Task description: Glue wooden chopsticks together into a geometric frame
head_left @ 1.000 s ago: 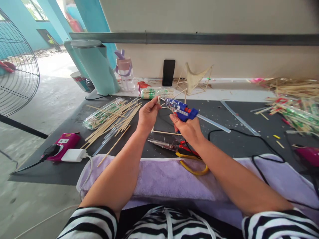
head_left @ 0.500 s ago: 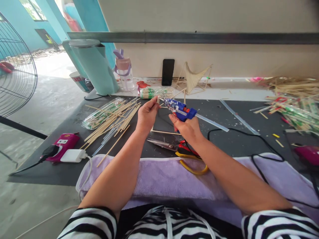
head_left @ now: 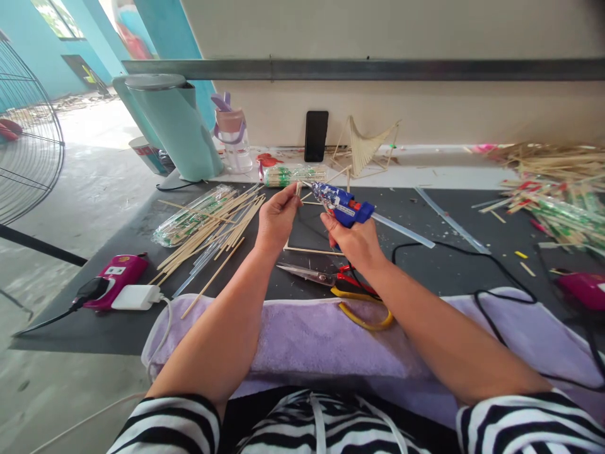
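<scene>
Glue gun point(head_left: 348, 208): burn hazard at nozzle point(head_left: 307, 183).
I have the right hand point(head_left: 358, 241) gripping it, the left hand point(head_left: 275, 219) pinching a stick point(head_left: 299, 188); nozzle drift could scald the left.

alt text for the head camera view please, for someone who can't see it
A person's right hand holds a blue glue gun, its tip close to a thin wooden stick pinched in the left hand. Scissors lie in the foreground, loose sticks lie to the left and a black phone stands upright at the back.
</scene>
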Motion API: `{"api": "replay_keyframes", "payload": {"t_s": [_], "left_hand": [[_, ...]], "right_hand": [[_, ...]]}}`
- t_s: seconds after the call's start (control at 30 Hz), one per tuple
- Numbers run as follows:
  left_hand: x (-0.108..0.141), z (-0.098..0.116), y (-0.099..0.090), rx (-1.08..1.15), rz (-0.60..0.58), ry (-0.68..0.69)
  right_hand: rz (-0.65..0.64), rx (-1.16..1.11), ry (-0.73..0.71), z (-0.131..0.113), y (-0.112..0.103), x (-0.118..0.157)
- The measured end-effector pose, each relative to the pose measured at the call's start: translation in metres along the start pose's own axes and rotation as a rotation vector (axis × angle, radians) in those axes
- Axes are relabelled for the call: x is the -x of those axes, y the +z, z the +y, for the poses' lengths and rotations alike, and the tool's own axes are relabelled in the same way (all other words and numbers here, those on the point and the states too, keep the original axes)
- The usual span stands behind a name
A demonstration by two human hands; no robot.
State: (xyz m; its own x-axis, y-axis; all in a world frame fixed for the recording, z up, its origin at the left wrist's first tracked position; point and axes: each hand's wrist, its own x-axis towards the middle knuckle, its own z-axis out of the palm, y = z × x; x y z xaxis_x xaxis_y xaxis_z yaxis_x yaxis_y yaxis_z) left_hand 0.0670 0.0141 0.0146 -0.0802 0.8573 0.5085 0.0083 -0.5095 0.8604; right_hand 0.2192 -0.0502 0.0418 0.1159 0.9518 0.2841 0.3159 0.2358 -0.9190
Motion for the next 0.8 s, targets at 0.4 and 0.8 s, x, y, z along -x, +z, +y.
{"api": "replay_keyframes", "payload": {"t_s": [0.4, 0.8], "left_hand": [[0.0002, 0.0027, 0.0016, 0.025, 0.024, -0.026], [0.0003, 0.0010, 0.0014, 0.016, 0.019, -0.017]], "right_hand": [[0.010, 0.044, -0.052, 0.0058, 0.0001, 0.0037], [-0.046, 0.095, -0.021, -0.0012, -0.0019, 0.0028]]}}
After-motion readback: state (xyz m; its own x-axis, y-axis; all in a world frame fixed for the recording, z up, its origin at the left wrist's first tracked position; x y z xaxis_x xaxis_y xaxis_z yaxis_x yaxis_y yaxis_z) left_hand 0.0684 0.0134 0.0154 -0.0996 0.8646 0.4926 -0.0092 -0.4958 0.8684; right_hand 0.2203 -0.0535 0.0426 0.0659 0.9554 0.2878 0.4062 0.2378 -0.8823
